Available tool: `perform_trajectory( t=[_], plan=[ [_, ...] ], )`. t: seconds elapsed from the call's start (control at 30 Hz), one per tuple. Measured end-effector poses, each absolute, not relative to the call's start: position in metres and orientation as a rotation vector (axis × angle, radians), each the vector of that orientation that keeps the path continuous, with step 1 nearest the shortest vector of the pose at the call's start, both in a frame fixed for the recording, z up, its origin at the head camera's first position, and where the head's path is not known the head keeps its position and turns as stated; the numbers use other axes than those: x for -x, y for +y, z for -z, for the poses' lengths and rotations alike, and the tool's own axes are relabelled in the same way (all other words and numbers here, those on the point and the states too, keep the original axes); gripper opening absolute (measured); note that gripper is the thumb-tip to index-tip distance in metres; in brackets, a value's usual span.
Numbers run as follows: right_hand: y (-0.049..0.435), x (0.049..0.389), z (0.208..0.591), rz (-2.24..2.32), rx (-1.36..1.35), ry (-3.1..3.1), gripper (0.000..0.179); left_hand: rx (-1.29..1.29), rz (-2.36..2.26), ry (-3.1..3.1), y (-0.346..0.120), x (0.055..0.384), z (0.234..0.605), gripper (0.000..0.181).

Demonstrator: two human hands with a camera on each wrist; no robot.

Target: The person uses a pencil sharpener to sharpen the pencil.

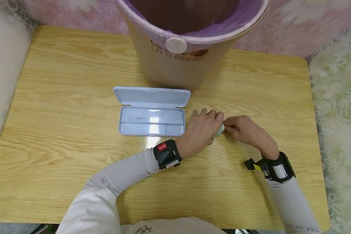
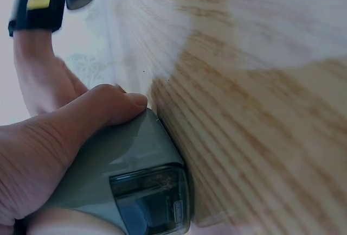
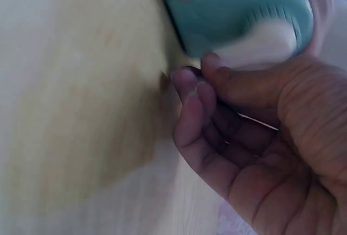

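Note:
My left hand (image 1: 203, 126) grips a green desktop pencil sharpener (image 2: 141, 143) from above, with the thumb lying along its body. A dark see-through window (image 2: 152, 202) fills the sharpener's end in the left wrist view. At the opposite, white end (image 3: 263, 45), my right hand (image 3: 244, 132) pinches a thin dark piece (image 3: 192, 72) between thumb and fingertips; I cannot tell what it is, as the fingers hide most of it. Left of the hands, an open light-blue pencil case (image 1: 141, 128) lies with its lid (image 1: 152, 97) raised.
A tall beige bin (image 1: 175, 70) lined with a purple bag (image 1: 216, 31) stands behind the pencil case. Everything rests on a wood-grain table (image 1: 61, 113). Floral cloth (image 1: 339, 130) borders its right side, and a strap end (image 1: 249, 164) sticks out from the right wristband.

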State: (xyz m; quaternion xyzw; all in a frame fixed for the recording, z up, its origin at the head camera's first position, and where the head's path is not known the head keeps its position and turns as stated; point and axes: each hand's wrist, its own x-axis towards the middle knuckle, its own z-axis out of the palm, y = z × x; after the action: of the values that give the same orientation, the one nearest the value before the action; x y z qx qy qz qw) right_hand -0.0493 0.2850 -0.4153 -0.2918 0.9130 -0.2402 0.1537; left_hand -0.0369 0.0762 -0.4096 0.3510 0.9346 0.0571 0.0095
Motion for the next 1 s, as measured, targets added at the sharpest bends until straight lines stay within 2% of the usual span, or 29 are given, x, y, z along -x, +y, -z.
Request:
perform_trajectory(
  t=[0.17,0.5,0.67,1.0],
  plan=[
    [0.281,0.025,0.413,0.719,0.907,2.613,0.018,-1.078,-0.175,2.930,0.077,0.037,0.409,0.046],
    [0.280,0.007,0.383,0.622,0.978,2.567,0.009,-1.080,-0.187,2.925,0.075,0.037,0.409,0.044],
    [0.285,0.011,0.366,0.626,1.049,2.616,0.020,-1.082,-0.160,2.940,0.075,0.037,0.409,0.041],
    [0.291,0.040,0.355,0.672,1.130,2.709,0.026,-1.103,-0.179,2.965,0.076,0.037,0.411,0.037]
  ],
)
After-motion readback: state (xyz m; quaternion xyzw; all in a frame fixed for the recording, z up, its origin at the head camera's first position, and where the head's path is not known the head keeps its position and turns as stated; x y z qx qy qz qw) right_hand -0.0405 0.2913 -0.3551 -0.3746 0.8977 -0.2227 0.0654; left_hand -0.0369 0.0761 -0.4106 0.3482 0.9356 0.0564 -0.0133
